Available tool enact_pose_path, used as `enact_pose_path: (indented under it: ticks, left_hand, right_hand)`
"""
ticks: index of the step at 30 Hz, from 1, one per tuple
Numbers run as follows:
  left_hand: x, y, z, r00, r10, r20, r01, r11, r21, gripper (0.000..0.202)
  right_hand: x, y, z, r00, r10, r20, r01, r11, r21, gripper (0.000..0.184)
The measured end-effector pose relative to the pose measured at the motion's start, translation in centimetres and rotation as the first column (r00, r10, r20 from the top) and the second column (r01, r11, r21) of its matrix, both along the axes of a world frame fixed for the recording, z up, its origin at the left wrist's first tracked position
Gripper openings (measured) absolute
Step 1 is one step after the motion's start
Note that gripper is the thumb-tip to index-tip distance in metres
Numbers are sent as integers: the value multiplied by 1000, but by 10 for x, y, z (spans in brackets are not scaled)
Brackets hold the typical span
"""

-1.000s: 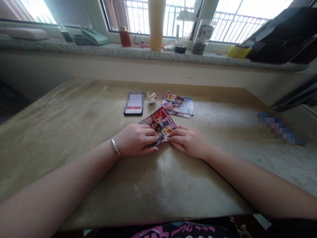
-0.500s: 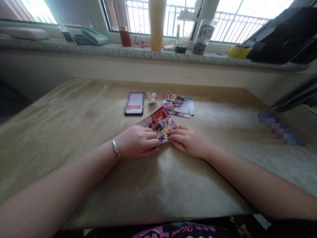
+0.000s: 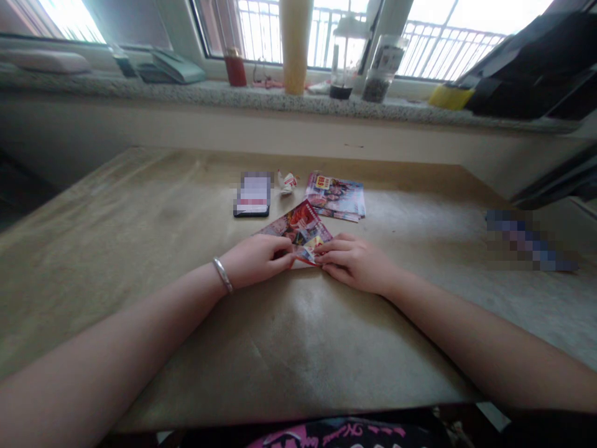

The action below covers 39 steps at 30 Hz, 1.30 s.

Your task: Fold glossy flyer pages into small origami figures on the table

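A colourful printed paper flyer (image 3: 298,224) lies turned at an angle on the table, its near edge folded so that a white and red strip shows. My left hand (image 3: 261,256), with a silver bangle at the wrist, pinches that near edge from the left between thumb and fingers. From the right, my right hand (image 3: 352,261) has its fingertips closed on the flyer's right corner. Just behind lies a stack of similar flyers (image 3: 338,194), close to the far corner of the held one.
A phone (image 3: 252,194) and a crumpled white and red wrapper (image 3: 288,183) rest behind the flyer. A blurred flat object (image 3: 532,242) lies at the table's right. Bottles and jars line the granite sill (image 3: 186,93) at the back.
My left hand has shifted slightly, its thumb and fingers now pinching the near edge. More of the white and red strip shows there. My right hand stays almost in place.
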<state>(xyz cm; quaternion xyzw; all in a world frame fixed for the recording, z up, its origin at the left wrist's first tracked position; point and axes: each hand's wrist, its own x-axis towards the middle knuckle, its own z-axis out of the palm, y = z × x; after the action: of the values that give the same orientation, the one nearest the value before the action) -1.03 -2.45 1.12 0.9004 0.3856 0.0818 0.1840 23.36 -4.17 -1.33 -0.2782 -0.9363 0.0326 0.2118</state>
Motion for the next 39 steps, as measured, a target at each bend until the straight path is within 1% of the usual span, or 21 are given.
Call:
enact_pose_path:
  ticks: [3, 6, 8, 10, 11, 16, 19, 23, 26, 29, 35, 39]
  left_hand:
    - [1, -1, 1, 997, 78, -15, -78, 997, 9, 23]
    - [1, -1, 1, 994, 106, -32, -103, 991, 87, 22]
    - [1, 0, -1, 991, 126, -35, -121, 984, 131, 23]
    - [0, 2, -3, 986, 162, -42, -154, 977, 144, 25]
    - [0, 3, -3, 982, 182, -50, -174, 974, 142, 25]
    - [3, 4, -7, 965, 252, -72, -236, 955, 180, 27]
    - [5, 4, -8, 962, 265, -70, -243, 943, 230, 26]
    - [7, 3, -9, 961, 268, -73, -242, 937, 251, 20]
    - [8, 3, -7, 956, 284, -79, -257, 933, 252, 18]
    - [8, 3, -7, 953, 292, -76, -267, 934, 237, 18]
    - [8, 4, -10, 949, 315, -19, -306, 933, 191, 15]
    - [6, 5, -11, 957, 288, -4, -282, 939, 199, 15]
  right_hand:
    - [0, 0, 0, 1000, -10, -15, 9, 1000, -18, 19]
    - [0, -1, 0, 999, -39, -22, 38, 998, -46, 21]
    - [0, -2, 0, 994, -104, -20, 102, 993, -67, 25]
    - [-1, -2, 0, 986, -168, -13, 167, 983, -77, 30]
    - [-1, -2, 0, 984, -180, -9, 179, 981, -77, 31]
    - [-2, -1, -1, 995, -96, 0, 96, 995, -27, 28]
    - [-2, 0, -3, 994, -113, 6, 113, 994, -3, 30]
    - [-2, 1, -6, 990, -140, 24, 140, 990, 0, 31]
    - [-2, 2, -7, 989, -150, 14, 150, 989, -5, 32]
    - [-2, 2, -6, 991, -132, -8, 132, 991, -27, 29]
    - [-2, 3, -7, 990, -138, -29, 136, 990, -38, 28]
    - [-2, 4, -9, 990, -138, -14, 138, 990, -28, 29]
